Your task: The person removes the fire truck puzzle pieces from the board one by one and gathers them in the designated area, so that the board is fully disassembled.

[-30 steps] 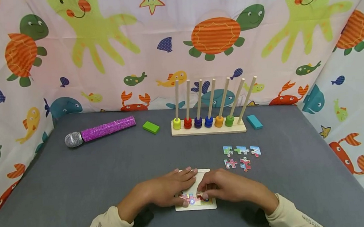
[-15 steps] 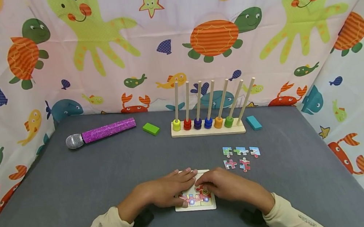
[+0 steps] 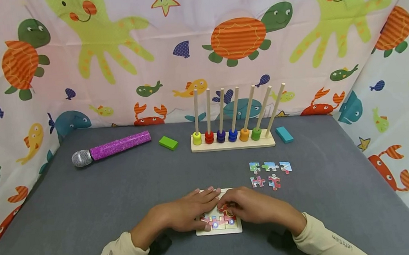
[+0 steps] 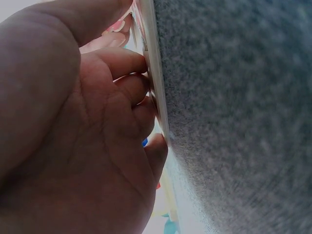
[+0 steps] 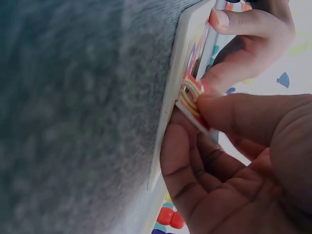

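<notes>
My right hand [image 3: 251, 209] pinches a thin, light puzzle piece [image 5: 192, 100] (stiff card, best held by its edges); left hand [image 3: 183, 213] lies flat, steadying the puzzle tray [image 3: 218, 229] beneath.

Looks like a children's play corner: sea-creature curtain [image 3: 196, 42] hung round a grey table [image 3: 86, 204], with wooden peg stacker [image 3: 232, 135], toy microphone [image 3: 112, 148], loose puzzle pieces [image 3: 269, 173].

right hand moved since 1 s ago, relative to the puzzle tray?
Yes. The right hand shifted slightly up the puzzle tray, away from its near edge, pinching a puzzle piece.
</notes>
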A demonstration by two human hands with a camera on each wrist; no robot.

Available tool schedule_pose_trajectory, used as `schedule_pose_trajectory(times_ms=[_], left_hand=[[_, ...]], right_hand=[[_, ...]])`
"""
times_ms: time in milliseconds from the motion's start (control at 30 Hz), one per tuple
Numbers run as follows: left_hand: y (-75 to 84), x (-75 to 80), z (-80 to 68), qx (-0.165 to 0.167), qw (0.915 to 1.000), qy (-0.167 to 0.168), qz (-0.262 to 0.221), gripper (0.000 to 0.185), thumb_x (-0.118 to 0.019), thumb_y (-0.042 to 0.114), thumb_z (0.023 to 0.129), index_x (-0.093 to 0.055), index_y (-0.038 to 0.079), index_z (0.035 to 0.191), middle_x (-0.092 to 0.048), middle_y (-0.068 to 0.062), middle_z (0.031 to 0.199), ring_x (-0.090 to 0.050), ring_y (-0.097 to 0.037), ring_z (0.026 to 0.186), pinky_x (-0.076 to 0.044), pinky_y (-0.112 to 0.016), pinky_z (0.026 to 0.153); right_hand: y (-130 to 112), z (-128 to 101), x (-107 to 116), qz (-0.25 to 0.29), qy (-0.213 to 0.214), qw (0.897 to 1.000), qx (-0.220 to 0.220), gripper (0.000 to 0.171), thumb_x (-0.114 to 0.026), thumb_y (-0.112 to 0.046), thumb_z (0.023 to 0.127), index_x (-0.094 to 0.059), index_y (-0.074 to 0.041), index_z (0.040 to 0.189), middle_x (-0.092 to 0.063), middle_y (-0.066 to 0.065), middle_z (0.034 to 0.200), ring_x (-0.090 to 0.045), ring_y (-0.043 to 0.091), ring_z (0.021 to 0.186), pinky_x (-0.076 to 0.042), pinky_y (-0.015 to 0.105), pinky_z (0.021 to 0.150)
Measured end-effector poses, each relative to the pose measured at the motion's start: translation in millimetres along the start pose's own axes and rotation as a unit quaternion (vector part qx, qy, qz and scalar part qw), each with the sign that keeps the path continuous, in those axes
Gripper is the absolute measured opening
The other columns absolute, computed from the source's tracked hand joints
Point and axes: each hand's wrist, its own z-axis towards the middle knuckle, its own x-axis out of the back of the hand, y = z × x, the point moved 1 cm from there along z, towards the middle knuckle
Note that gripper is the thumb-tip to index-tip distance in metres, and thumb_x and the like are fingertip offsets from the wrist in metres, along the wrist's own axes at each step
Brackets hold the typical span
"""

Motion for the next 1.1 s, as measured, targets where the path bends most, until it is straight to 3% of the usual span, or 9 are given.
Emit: schedule_pose_trajectory(times_ms=[267, 533, 867, 1100], left_hand=[[-2.7, 0.2, -0.2, 0.006, 1.0000, 0.003, -0.004, 0.075, -0.059, 0.033, 0.097, -0.017, 0.010, 0.156, -0.008, -0.003, 0.162, -0.002, -0.020, 0.147, -0.006, -0.046, 0.117], [-1.7, 0.6, 0.2, 0.002, 1.0000, 0.001, -0.003, 0.075, -0.058, 0.033, 0.098, -0.016, 0.011, 0.156, -0.007, -0.003, 0.163, -0.002, -0.020, 0.147, -0.007, -0.047, 0.117], [-1.1, 3.8, 0.2, 0.012, 0.9992, -0.010, 0.036, 0.070, -0.055, 0.039, 0.098, -0.024, 0.012, 0.155, -0.007, 0.000, 0.163, -0.002, -0.018, 0.147, -0.008, -0.045, 0.117], [2.6, 1.3, 0.9, 0.004, 0.9986, -0.011, 0.052, 0.065, -0.053, 0.038, 0.099, -0.028, 0.015, 0.155, -0.007, -0.002, 0.162, -0.003, -0.020, 0.147, -0.010, -0.047, 0.117]], right_hand=[[-4, 6, -1, -0.009, -0.006, 1.000, -0.021, 0.023, -0.056, 0.003, 0.095, -0.067, -0.008, 0.112, -0.065, -0.002, 0.108, -0.058, 0.007, 0.097, -0.050, 0.032, 0.087], [1, 5, 0, 0.022, 0.002, 0.999, -0.024, 0.025, -0.056, 0.004, 0.094, -0.068, -0.007, 0.113, -0.068, -0.004, 0.102, -0.059, 0.005, 0.084, -0.050, 0.025, 0.076], [3, -13, 17, 0.081, 0.029, 0.994, -0.067, 0.023, -0.059, -0.002, 0.096, -0.065, -0.006, 0.117, -0.069, -0.003, 0.098, -0.063, 0.008, 0.084, -0.053, 0.027, 0.072], [7, -27, 27, 0.066, 0.061, 0.994, -0.061, 0.022, -0.063, -0.001, 0.093, -0.069, -0.004, 0.114, -0.069, -0.004, 0.097, -0.059, 0.006, 0.079, -0.052, 0.027, 0.069]])
